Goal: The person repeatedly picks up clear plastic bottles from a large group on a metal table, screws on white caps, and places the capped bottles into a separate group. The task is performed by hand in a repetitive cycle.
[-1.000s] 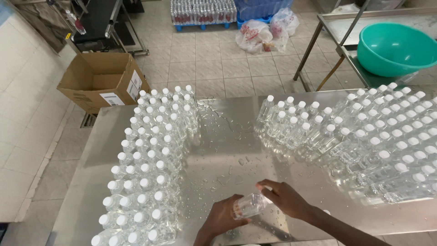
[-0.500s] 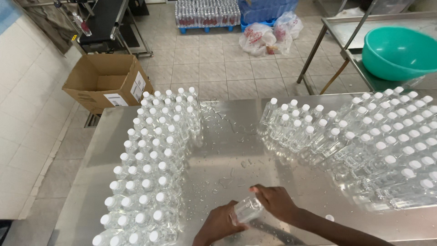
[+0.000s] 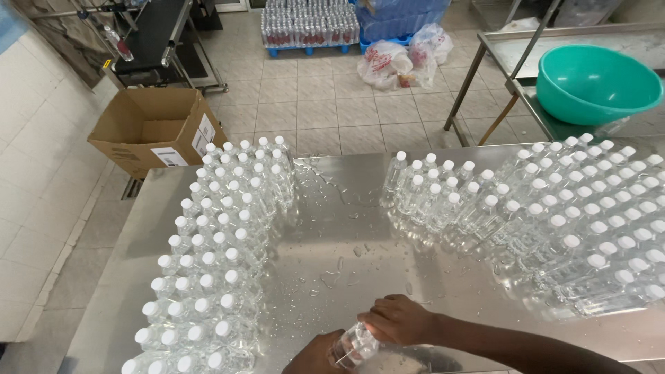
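Observation:
My left hand (image 3: 315, 358) grips the lower part of a clear plastic bottle (image 3: 353, 345) at the near edge of the steel table (image 3: 332, 228); only part of this hand shows at the bottom of the frame. My right hand (image 3: 396, 318) is closed over the bottle's top end, hiding the cap. The bottle is tilted between both hands. Several upright white-capped clear bottles (image 3: 211, 256) stand in a block to the left. A larger block of capped bottles (image 3: 554, 221) fills the right side.
Water drops lie on the wet table between the two blocks. On the tiled floor are an open cardboard box (image 3: 149, 128), plastic bags (image 3: 398, 62) and shrink-wrapped bottle packs (image 3: 308, 24). A teal basin (image 3: 596, 83) sits on another steel table at right.
Both hands and the bottle slid slightly lower and nearer the table's front edge. The right hand stays over the bottle's top. The bottle blocks have not moved.

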